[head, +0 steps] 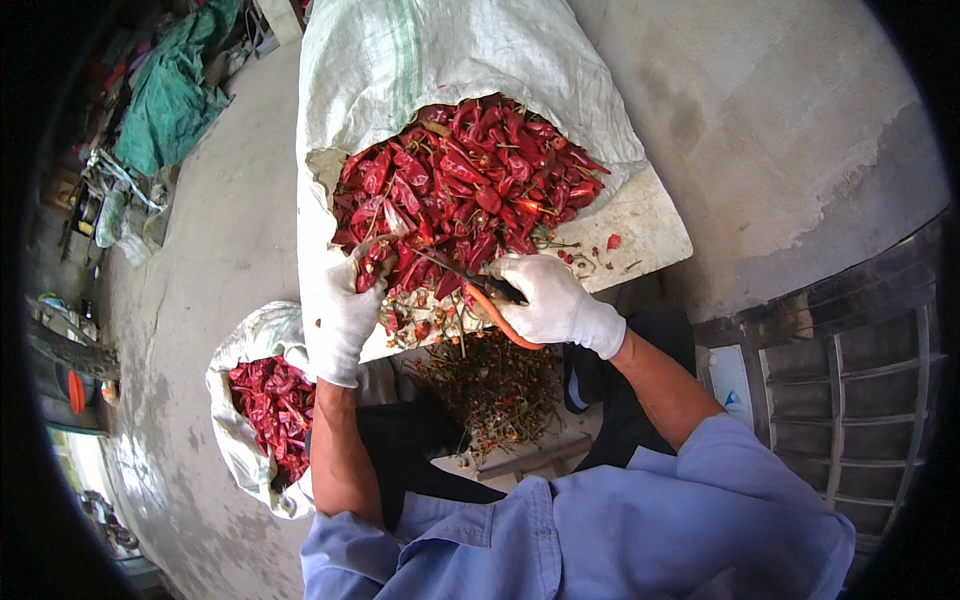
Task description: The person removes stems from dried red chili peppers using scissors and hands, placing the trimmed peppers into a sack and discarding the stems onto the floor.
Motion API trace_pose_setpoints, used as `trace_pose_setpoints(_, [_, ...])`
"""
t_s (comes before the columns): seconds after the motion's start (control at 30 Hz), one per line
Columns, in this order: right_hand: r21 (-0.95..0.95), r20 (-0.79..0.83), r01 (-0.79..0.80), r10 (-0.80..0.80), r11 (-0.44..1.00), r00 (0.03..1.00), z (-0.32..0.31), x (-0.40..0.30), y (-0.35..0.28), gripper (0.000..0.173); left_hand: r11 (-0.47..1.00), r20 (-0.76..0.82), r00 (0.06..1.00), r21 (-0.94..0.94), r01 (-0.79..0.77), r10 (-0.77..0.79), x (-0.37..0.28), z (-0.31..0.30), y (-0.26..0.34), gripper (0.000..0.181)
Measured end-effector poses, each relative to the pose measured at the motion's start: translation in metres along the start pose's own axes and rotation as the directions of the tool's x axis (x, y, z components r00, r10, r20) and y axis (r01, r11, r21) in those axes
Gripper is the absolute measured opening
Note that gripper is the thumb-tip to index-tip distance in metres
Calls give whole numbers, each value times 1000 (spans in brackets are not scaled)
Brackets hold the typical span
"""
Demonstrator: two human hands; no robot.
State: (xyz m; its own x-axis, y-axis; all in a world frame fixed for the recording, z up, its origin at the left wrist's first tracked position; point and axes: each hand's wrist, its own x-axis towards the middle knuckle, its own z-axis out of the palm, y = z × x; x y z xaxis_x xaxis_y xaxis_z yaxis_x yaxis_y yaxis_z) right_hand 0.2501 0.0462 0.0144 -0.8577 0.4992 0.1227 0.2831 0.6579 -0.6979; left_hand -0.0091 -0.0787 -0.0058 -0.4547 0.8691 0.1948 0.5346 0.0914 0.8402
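Observation:
Dried red chili peppers (pixel 465 172) spill in a heap from the mouth of a white woven sack (pixel 487 45) onto a pale board (pixel 645 225). My left hand (pixel 346 315), in a white knit glove, holds a few chili peppers (pixel 371 268) at the heap's near left edge. Gloved the same way, my right hand (pixel 551 300) grips scissors (pixel 499 319) with an orange handle. Their dark blades point left over the peppers, towards my left hand. Cut stems and bits of pepper (pixel 420 319) lie along the board's near edge.
A second white sack (pixel 225 420) holding red chili peppers (pixel 274 412) stands on the concrete floor at left. Stem scraps (pixel 495 390) are piled below the board, between my legs. A green tarp (pixel 169 97) covers clutter at far left. A dark metal grille (pixel 847 405) is at right.

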Motion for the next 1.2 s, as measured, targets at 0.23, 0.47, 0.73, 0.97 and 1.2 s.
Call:
trace_pose_setpoints(0.23, [-107,-165,63,-81,992,983,11,-1,-1,34,931,-4,983,321,-172,182,-7,7,32,44])
trace_pose_setpoints(0.47, [-117,-127,15,-30,993,991,11,-4,2,33,864,10,960,433,-256,279,-7,18,51,59])
trace_pose_setpoints(0.73, [-142,-220,66,-97,988,971,23,-4,0,33,838,-1,964,493,-232,267,-11,27,52,59])
trace_pose_setpoints(0.97, [-118,-235,19,-47,993,971,30,-3,-3,36,869,-13,968,444,-218,249,-10,27,52,58])
trace_pose_setpoints(1.2, [5,-284,-6,7,1000,959,28,-2,-5,45,879,-29,955,399,-260,296,-12,24,46,55])
